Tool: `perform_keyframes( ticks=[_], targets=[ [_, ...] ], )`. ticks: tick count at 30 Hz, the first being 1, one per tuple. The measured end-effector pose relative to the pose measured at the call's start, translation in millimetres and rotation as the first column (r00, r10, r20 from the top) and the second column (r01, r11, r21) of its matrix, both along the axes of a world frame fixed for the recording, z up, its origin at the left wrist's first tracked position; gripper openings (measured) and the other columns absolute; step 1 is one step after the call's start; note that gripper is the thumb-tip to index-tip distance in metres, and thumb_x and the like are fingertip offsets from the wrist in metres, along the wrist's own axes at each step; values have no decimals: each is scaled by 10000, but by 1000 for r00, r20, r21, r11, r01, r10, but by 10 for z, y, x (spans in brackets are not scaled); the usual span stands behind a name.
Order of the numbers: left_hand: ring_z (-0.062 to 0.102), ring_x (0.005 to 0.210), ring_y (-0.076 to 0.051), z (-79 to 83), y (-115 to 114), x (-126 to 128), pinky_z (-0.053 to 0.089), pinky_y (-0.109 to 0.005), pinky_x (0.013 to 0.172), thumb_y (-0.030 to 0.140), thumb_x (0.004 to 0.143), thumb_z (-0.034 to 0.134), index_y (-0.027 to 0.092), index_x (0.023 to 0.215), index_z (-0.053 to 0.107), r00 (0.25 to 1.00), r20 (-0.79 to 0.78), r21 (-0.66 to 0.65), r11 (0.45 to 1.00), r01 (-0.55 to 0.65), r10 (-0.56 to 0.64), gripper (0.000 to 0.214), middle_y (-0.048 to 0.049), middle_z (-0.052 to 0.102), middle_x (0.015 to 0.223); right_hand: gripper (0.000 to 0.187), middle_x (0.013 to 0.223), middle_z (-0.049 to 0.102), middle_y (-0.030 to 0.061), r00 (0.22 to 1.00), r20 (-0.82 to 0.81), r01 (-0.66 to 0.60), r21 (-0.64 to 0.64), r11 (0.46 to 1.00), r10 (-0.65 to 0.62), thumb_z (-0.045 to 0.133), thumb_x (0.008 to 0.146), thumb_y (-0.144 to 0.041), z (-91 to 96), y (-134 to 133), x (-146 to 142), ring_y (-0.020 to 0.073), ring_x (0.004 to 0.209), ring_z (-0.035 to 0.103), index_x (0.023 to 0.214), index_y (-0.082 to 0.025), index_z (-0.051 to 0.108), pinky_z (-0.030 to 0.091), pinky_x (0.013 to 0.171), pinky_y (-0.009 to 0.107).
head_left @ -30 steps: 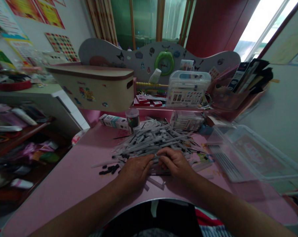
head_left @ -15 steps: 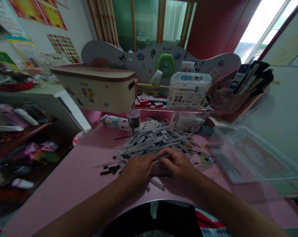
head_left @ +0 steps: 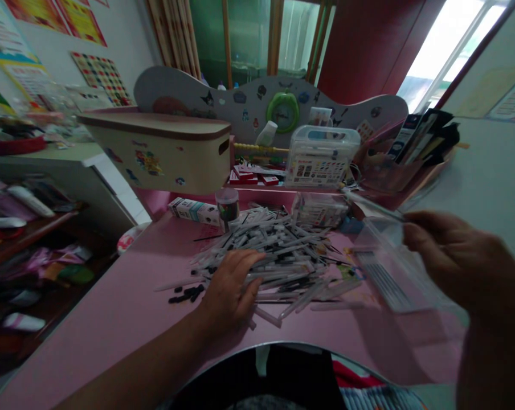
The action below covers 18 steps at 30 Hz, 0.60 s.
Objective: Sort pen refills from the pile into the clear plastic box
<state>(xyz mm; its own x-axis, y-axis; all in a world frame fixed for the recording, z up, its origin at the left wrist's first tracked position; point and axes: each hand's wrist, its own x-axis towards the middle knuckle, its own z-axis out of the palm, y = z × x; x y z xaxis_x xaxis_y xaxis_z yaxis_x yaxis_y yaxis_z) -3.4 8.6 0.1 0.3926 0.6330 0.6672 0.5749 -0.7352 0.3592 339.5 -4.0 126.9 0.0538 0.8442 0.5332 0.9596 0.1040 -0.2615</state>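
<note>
My right hand (head_left: 449, 256) is raised at the right, its thumb and fingers pinched on the end of a pale, slim pen (head_left: 375, 205). Below that pen stands a clear plastic box (head_left: 415, 287) with several grey-white pens (head_left: 379, 279) lined up along its left side. My left hand (head_left: 232, 290) lies at the near edge of a large heap of translucent pen barrels and dark parts (head_left: 278, 250). Its fingers are bent loosely, with the thumb apart from them. Small black pen caps (head_left: 189, 294) lie on the pink desk left of this hand.
On the pink desk (head_left: 125, 307) behind the heap are a round clear jar (head_left: 227, 206), a long printed carton (head_left: 193, 210) and a clear case (head_left: 319, 210). The shelf above carries a lidded cream bin (head_left: 163, 159), a clear handled case (head_left: 321, 156) and a pen holder (head_left: 389, 165).
My right hand has left the near edge of the heap and swung up and right over the clear box with a pen. My left hand has stayed near the heap, its fingers looser.
</note>
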Motion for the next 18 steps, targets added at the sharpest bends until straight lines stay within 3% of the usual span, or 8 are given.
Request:
perform_keyframes(
  ticks=[2, 3, 7, 10, 12, 16, 18],
  targets=[
    [554, 1099, -242, -20, -2, 10, 455, -402, 959, 141, 897, 500, 177, 1290, 499, 1000, 18, -18, 1000, 1, -1, 395, -115, 617, 1185, 234, 747, 699, 75, 972, 41, 236, -110, 965, -233, 498, 865, -331, 113, -62, 345, 213, 633, 646, 1018, -216, 634, 456, 612, 323],
    [553, 1101, -241, -30, -2, 14, 454, -400, 960, 142, 897, 499, 174, 1286, 505, 1000, 24, -28, 1000, -3, 4, 390, -114, 618, 1186, 209, 791, 702, 95, 953, 113, 297, -165, 941, -281, 503, 862, -321, 145, -64, 502, 220, 661, 644, 979, -211, 637, 449, 617, 326],
    [553, 1108, -235, -42, 1, 18, 457, -392, 957, 152, 904, 501, 171, 1278, 517, 999, 37, -44, 999, -22, 24, 375, -108, 625, 1184, 194, 899, 664, 173, 858, 469, 386, -318, 866, -210, 559, 840, -264, 172, 54, 953, 264, 864, 621, 906, -160, 708, 449, 768, 348],
    [563, 1095, -237, -27, 5, 12, 465, -392, 946, 159, 903, 507, 171, 1263, 529, 999, 30, -24, 1000, -17, 17, 361, -108, 633, 1167, 235, 912, 660, 159, 818, 545, 487, -485, 726, -184, 502, 897, -243, 142, 156, 1061, 222, 745, 618, 935, -157, 718, 428, 700, 316],
    [568, 1091, -239, -18, 8, 8, 467, -394, 944, 161, 899, 510, 175, 1253, 534, 1000, 24, -18, 1000, -11, 12, 355, -107, 636, 1159, 252, 884, 677, 145, 831, 544, 473, -587, 657, -111, 452, 923, -216, 93, 220, 1054, 200, 700, 616, 883, -154, 694, 392, 638, 293],
    [575, 1093, -239, -18, 15, -1, 470, -393, 942, 161, 897, 510, 184, 1256, 530, 1000, 17, -34, 999, 0, 1, 360, -104, 640, 1167, 257, 733, 674, 146, 879, 471, 343, -727, 595, 69, 454, 857, -96, -117, 415, 1009, 162, 600, 577, 667, -133, 623, 336, 594, 279],
    [582, 1085, -238, -22, 14, -7, 473, -397, 940, 161, 897, 510, 190, 1254, 527, 1000, 10, -48, 999, 10, -9, 359, -102, 645, 1163, 286, 585, 628, 124, 924, 370, 273, -816, 510, 98, 460, 803, -55, -272, 531, 1013, 139, 474, 528, 555, -124, 583, 316, 540, 272]
  ],
)
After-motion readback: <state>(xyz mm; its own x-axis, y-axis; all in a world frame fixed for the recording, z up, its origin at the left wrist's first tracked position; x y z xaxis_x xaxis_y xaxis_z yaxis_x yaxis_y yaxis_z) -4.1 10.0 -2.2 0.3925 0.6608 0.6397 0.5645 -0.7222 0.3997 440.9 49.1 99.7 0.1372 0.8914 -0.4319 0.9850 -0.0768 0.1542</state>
